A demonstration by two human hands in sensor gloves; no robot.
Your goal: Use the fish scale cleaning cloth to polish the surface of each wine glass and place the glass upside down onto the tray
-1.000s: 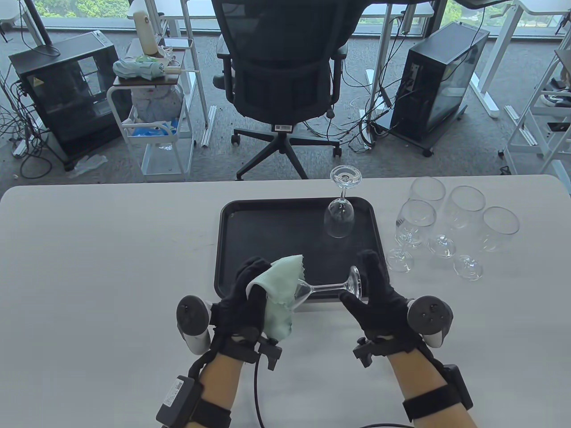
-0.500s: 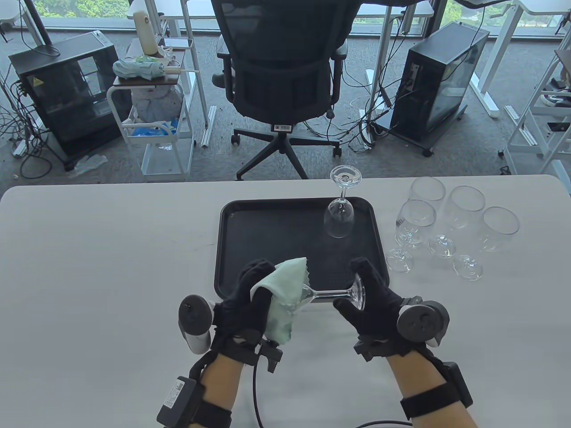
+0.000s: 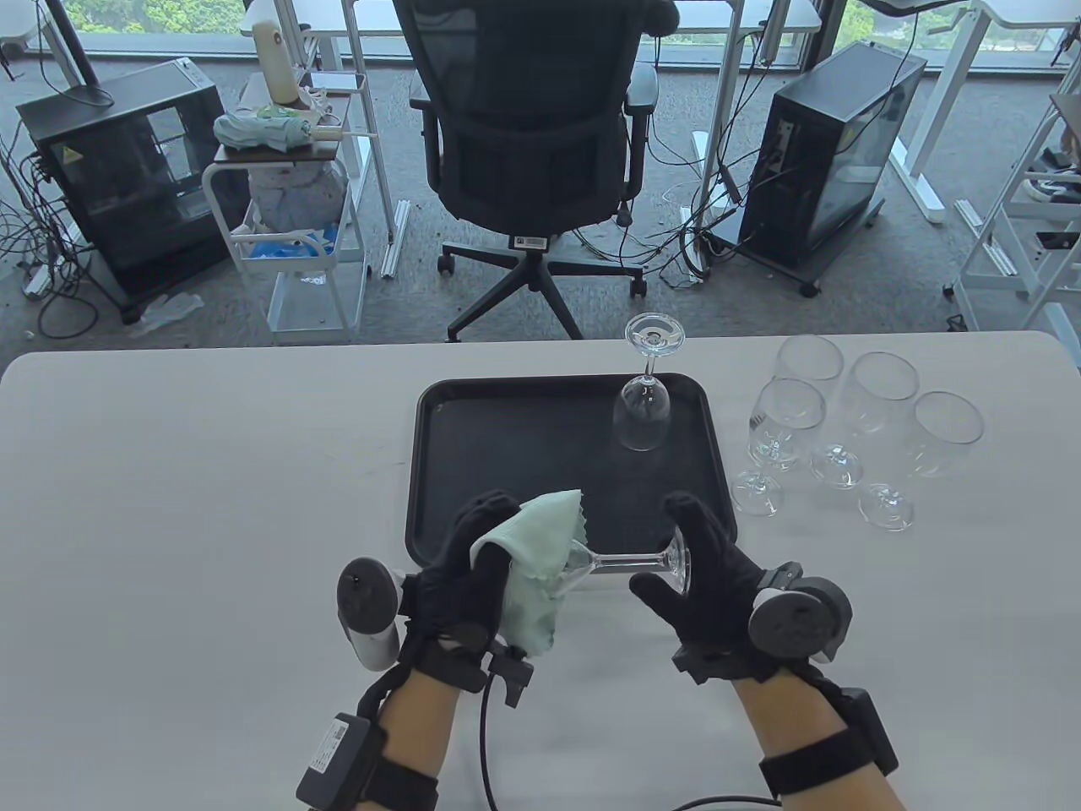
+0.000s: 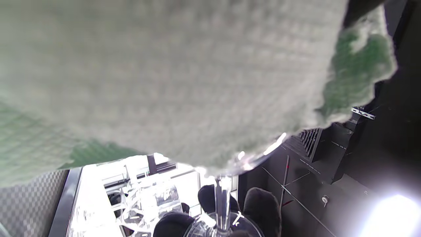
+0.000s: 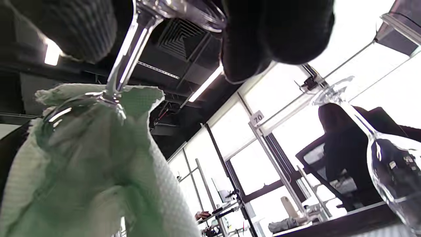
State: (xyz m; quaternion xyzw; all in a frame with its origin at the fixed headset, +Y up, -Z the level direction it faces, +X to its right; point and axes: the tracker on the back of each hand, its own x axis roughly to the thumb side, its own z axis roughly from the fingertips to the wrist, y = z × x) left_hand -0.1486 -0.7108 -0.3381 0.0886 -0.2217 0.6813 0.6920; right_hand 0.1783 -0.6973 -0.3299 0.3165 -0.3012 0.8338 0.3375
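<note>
A wine glass (image 3: 629,558) lies sideways in the air over the near edge of the black tray (image 3: 473,422). My left hand (image 3: 477,562) wraps the pale green cloth (image 3: 536,562) around its bowl. My right hand (image 3: 697,562) holds the glass by its foot. In the left wrist view the cloth (image 4: 171,75) fills most of the frame, with the stem (image 4: 222,200) below it. In the right wrist view the stem (image 5: 128,56) runs down into the cloth (image 5: 92,164). One glass (image 3: 646,397) stands upside down on the tray's far right.
Several upright wine glasses (image 3: 853,422) stand on the white table (image 3: 169,507) to the right of the tray. An office chair (image 3: 536,127) sits beyond the table's far edge, with carts and computer cases on the floor.
My right hand has turned at the wrist, its tracker rolling toward the camera, and the glass has rotated with it. The cloth's upper corner has shifted slightly right.
</note>
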